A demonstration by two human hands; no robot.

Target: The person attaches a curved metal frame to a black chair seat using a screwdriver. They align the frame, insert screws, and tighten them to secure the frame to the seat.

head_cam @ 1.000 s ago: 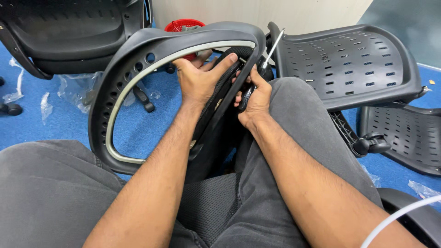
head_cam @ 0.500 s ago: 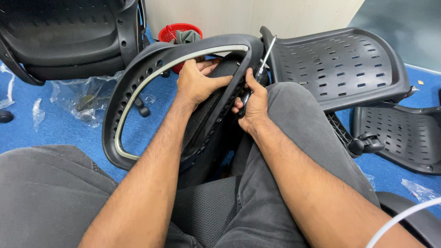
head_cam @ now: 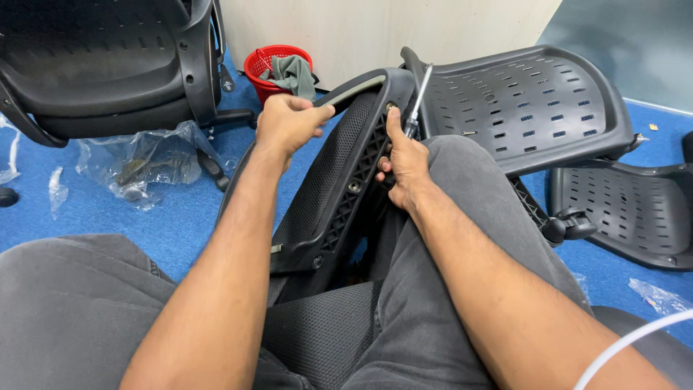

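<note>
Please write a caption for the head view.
Left hand grips a black mesh chair back; right hand holds a screwdriver.

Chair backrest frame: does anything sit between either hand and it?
Nothing visible. The left hand grips the top edge of the chair backrest frame directly. The right hand presses on its ribbed side, holding a screwdriver alongside.

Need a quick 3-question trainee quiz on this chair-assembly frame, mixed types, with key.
1. True or false: the left hand grips the top rim of the mesh chair back.
2. The right hand holds which tool? A) hammer B) screwdriver C) pliers
3. What lies in the red basket?

Key:
1. True
2. B
3. A grey-green cloth
</note>
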